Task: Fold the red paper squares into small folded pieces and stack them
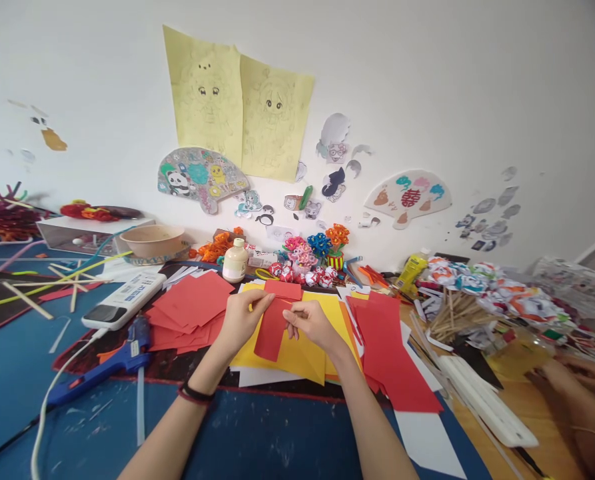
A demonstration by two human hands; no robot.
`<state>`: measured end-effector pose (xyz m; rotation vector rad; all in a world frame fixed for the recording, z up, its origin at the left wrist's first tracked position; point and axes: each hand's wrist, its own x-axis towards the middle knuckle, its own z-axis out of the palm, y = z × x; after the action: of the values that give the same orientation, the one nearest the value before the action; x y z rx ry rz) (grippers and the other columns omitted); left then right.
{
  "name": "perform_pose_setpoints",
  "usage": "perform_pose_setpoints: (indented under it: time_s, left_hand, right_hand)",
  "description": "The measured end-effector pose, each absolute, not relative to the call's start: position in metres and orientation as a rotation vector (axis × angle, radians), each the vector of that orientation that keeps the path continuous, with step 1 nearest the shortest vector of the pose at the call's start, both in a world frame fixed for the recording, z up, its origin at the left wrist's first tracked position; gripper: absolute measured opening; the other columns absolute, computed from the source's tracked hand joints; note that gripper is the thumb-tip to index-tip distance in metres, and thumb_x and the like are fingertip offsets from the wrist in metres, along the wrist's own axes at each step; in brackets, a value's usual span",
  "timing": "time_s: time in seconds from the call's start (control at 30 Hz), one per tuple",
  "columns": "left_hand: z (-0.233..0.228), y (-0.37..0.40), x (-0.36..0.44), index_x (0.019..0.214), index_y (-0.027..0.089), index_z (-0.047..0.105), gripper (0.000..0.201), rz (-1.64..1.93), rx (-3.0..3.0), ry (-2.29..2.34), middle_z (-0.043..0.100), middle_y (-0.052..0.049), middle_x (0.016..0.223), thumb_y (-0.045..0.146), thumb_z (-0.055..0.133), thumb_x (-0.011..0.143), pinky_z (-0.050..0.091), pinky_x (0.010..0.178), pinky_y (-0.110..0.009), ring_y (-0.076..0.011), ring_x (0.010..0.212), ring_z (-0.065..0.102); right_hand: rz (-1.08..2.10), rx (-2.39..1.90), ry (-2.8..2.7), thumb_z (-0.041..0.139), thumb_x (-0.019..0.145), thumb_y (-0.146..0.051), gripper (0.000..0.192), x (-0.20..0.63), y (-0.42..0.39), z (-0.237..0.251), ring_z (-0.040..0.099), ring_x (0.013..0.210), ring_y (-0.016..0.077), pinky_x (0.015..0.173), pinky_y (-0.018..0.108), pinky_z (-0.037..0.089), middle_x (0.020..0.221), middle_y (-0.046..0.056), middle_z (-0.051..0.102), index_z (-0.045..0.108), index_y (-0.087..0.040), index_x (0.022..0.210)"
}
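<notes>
My left hand [241, 319] and my right hand [311, 324] both pinch a red paper strip [272, 327] that is folded near its top and held just above yellow paper sheets [307, 357]. A black and red band circles my left wrist. A stack of red paper squares [190, 307] lies to the left of my hands, and larger red sheets [390, 353] lie to the right.
A blue glue gun [112, 360] with a white cord and a white power strip [124, 300] lie at the left. A glue bottle [235, 261], paper flowers [314, 257] and a bowl [152, 241] stand at the back. Another person's hands [582, 387] work at the right edge.
</notes>
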<state>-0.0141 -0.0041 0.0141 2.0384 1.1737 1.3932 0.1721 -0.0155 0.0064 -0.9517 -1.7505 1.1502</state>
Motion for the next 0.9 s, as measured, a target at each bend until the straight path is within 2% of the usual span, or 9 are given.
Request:
perform_pose_setpoints:
  time_s: [0.13, 0.47, 0.6, 0.77, 0.9]
  left_hand:
    - [0.012, -0.006, -0.011, 0.071, 0.018, 0.063, 0.028, 1.480, 2.148, 1.237, 0.065, -0.002, 0.071, 0.035, 0.049, 0.088, 0.037, 0.064, -0.023, -0.0137, 0.066, 0.054]
    - [0.013, -0.005, -0.011, 0.061, 0.016, 0.056, 0.039, 1.388, 2.075, 1.240, 0.052, 0.002, 0.057, 0.043, 0.049, 0.088, 0.031, 0.056, -0.021, -0.0104, 0.057, 0.043]
    - [0.012, -0.004, -0.012, 0.065, 0.016, 0.059, 0.037, 1.379, 2.065, 1.249, 0.053, 0.002, 0.058, 0.044, 0.049, 0.087, 0.031, 0.057, -0.022, -0.0104, 0.057, 0.043]
    - [0.007, 0.000, -0.012, 0.054, 0.016, 0.045, 0.044, 1.288, 2.072, 1.230, 0.035, 0.005, 0.051, 0.046, 0.051, 0.085, 0.024, 0.052, -0.022, -0.0088, 0.053, 0.032]
    - [0.006, 0.001, -0.011, 0.056, 0.016, 0.045, 0.042, 1.345, 2.048, 1.234, 0.035, 0.005, 0.053, 0.045, 0.051, 0.085, 0.024, 0.053, -0.022, -0.0088, 0.054, 0.032]
  right_hand:
    - [1.142, -0.938, -1.754, 0.057, 0.083, -0.051, 0.042, 0.170, -0.017, 0.007, 0.055, 0.045, 0.0128, 0.047, 0.024, 0.044, 0.051, 0.001, 0.060, 0.058, -0.016, 0.061]
    - [1.061, -0.929, -1.749, 0.057, 0.084, -0.048, 0.040, 0.170, -0.013, 0.000, 0.055, 0.043, 0.0123, 0.044, 0.022, 0.042, 0.050, 0.001, 0.058, 0.056, -0.015, 0.060]
    - [1.046, -0.929, -1.746, 0.057, 0.084, -0.047, 0.039, 0.170, -0.012, -0.002, 0.056, 0.043, 0.0126, 0.044, 0.023, 0.043, 0.050, 0.001, 0.058, 0.055, -0.016, 0.061]
    - [1.005, -0.954, -1.728, 0.057, 0.084, -0.047, 0.039, 0.171, -0.009, -0.004, 0.055, 0.041, 0.0124, 0.043, 0.023, 0.042, 0.050, 0.001, 0.059, 0.054, -0.016, 0.061]
    - [0.998, -0.948, -1.701, 0.058, 0.084, -0.046, 0.037, 0.170, -0.009, -0.005, 0.055, 0.041, 0.0129, 0.043, 0.023, 0.042, 0.049, 0.001, 0.059, 0.054, -0.017, 0.061]
